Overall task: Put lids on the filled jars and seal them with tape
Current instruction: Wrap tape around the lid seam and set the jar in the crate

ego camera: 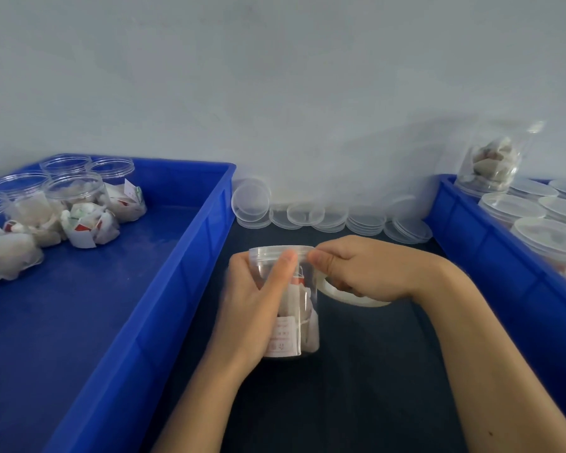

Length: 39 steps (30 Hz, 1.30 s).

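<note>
Left hand (252, 308) fingers wrap the jar (291, 302), light, slick and thin-walled; right hand (356, 269) fingers pinch tape (350, 297) at its lid (280, 250).

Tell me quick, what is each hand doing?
Left hand: closed around the jar, thumb at the lid.
Right hand: closed on the tape roll, fingertips pinched at the lid's edge.

We can read no text anywhere. The white label (283, 336) inside the lidded jar (291, 302) carries faint reddish print and small symbols, too blurred to make out; tags in the open jars (76, 204) left of it stay illegible too.
</note>
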Motion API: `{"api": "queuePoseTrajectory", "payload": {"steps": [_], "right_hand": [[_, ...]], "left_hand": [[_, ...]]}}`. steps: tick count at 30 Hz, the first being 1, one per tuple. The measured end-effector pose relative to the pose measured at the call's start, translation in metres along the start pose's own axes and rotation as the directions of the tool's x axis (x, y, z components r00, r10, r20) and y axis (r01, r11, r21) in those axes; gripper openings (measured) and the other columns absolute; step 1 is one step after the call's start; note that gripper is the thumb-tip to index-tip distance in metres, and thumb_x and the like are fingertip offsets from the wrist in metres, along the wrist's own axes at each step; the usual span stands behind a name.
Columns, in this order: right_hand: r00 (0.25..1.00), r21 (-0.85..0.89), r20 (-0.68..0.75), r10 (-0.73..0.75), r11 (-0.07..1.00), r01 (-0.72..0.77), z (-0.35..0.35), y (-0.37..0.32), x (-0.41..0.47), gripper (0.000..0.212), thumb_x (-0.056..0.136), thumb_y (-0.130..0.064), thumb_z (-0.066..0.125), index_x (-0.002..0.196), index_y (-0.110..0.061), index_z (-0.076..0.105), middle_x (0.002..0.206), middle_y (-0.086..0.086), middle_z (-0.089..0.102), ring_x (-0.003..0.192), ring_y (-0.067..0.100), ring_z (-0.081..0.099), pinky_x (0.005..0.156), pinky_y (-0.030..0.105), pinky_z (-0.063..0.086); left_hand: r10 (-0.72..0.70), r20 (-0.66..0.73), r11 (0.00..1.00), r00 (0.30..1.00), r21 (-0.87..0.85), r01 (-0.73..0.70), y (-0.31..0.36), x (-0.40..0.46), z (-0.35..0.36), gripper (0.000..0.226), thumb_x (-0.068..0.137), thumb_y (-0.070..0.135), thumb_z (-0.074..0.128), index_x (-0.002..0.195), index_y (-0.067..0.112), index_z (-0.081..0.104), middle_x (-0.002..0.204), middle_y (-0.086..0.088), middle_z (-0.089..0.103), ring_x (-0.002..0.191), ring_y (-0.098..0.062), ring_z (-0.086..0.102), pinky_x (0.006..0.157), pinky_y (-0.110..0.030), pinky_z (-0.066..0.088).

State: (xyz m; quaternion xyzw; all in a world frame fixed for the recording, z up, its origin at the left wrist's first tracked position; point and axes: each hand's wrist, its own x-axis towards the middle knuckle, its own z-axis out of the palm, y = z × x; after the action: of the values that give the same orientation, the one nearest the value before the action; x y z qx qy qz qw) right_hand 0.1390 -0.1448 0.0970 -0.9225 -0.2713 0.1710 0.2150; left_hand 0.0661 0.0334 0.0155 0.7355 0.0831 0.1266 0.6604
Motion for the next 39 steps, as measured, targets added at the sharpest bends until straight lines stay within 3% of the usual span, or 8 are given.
{"api": "queuePoseTrajectory", "payload": {"steps": [4, 9, 14, 19, 24, 28, 31, 39], "right_hand": [[0.999, -0.048, -0.032, -0.025, 0.999, 0.023, -0.002, -0.007, -0.001, 0.06, 0.105, -0.068, 0.037, 0.082, -0.015, 0.054, 0.071, -0.005, 0.048, 0.061, 0.011, 0.043, 0.068, 0.034, 0.043], [0.996, -0.017, -0.086, -0.006, 1.0, 0.005, 0.001, -0.022, -0.003, 0.042, 0.109, -0.05, 0.042, 0.082, -0.022, 0.057, 0.078, -0.004, 0.055, 0.069, 0.013, 0.05, 0.073, 0.04, 0.047], [0.999, 0.017, -0.047, -0.019, 1.0, 0.02, 0.003, -0.028, -0.005, 0.035, 0.111, -0.039, 0.04, 0.092, -0.015, 0.057, 0.08, -0.004, 0.053, 0.065, 0.011, 0.047, 0.072, 0.041, 0.047], [0.994, -0.015, -0.1, -0.053, 0.999, 0.052, 0.003, -0.022, -0.003, 0.032, 0.11, -0.044, 0.044, 0.092, -0.029, 0.066, 0.082, -0.008, 0.06, 0.068, 0.006, 0.054, 0.078, 0.04, 0.052], [0.994, 0.018, -0.105, -0.031, 0.999, 0.033, 0.004, -0.011, 0.002, 0.026, 0.109, -0.052, 0.046, 0.125, -0.043, 0.063, 0.115, -0.016, 0.067, 0.104, 0.008, 0.064, 0.101, 0.042, 0.052], [0.998, 0.068, -0.041, -0.049, 0.996, 0.051, 0.003, -0.006, 0.001, 0.026, 0.109, -0.053, 0.044, 0.12, -0.042, 0.064, 0.097, -0.029, 0.067, 0.087, -0.006, 0.061, 0.092, 0.033, 0.051], [0.999, 0.123, 0.002, -0.052, 0.991, 0.051, 0.0, -0.006, -0.002, 0.029, 0.106, -0.06, 0.044, 0.112, -0.041, 0.064, 0.078, -0.038, 0.063, 0.071, -0.016, 0.058, 0.077, 0.024, 0.043], [0.999, 0.109, -0.029, -0.036, 0.993, 0.039, -0.005, -0.013, -0.009, 0.042, 0.101, -0.064, 0.053, 0.114, -0.029, 0.071, 0.111, -0.013, 0.074, 0.109, 0.009, 0.067, 0.105, 0.043, 0.051]], "left_hand": [[0.036, -0.106, 0.994, 0.994, 0.102, -0.026, -0.004, 0.004, -0.004, 0.073, 0.055, 0.094, 0.063, 0.109, 0.045, 0.067, 0.12, 0.021, 0.06, 0.101, -0.002, 0.068, 0.085, -0.031, 0.057], [0.106, -0.189, 0.994, 0.976, 0.029, -0.102, -0.002, 0.001, -0.004, 0.092, 0.07, 0.079, 0.065, 0.151, 0.037, 0.051, 0.119, 0.021, 0.071, 0.104, 0.006, 0.07, 0.093, -0.032, 0.059], [0.103, -0.18, 0.995, 0.978, 0.028, -0.099, 0.002, -0.001, 0.004, 0.048, 0.073, 0.082, 0.064, 0.114, 0.082, 0.042, 0.111, 0.034, 0.068, 0.1, 0.013, 0.067, 0.073, -0.011, 0.052], [0.149, -0.191, 0.989, 0.97, 0.044, -0.143, -0.01, 0.002, 0.004, 0.097, 0.076, 0.083, 0.061, 0.158, 0.038, 0.034, 0.126, 0.021, 0.068, 0.111, 0.005, 0.067, 0.094, -0.03, 0.056], [0.111, -0.148, 0.993, 0.983, -0.009, -0.114, -0.013, 0.005, 0.004, 0.079, 0.074, 0.083, 0.058, 0.141, 0.04, 0.049, 0.112, 0.038, 0.066, 0.098, 0.015, 0.067, 0.073, -0.009, 0.052], [0.091, -0.072, 0.984, 0.993, -0.149, -0.101, -0.015, 0.007, 0.001, 0.061, 0.076, 0.076, 0.064, 0.125, 0.039, 0.062, 0.109, 0.017, 0.076, 0.097, -0.005, 0.076, 0.078, -0.027, 0.058], [0.1, -0.021, 0.971, 0.995, -0.216, -0.102, -0.016, 0.007, -0.002, 0.07, 0.075, 0.074, 0.064, 0.133, 0.035, 0.057, 0.109, 0.016, 0.076, 0.098, -0.007, 0.077, 0.073, -0.018, 0.059], [0.173, -0.171, 0.98, 0.97, -0.067, -0.187, -0.008, -0.001, 0.011, 0.048, 0.088, 0.061, 0.073, 0.125, 0.042, 0.05, 0.114, 0.023, 0.07, 0.1, 0.007, 0.07, 0.074, -0.016, 0.055]]}}
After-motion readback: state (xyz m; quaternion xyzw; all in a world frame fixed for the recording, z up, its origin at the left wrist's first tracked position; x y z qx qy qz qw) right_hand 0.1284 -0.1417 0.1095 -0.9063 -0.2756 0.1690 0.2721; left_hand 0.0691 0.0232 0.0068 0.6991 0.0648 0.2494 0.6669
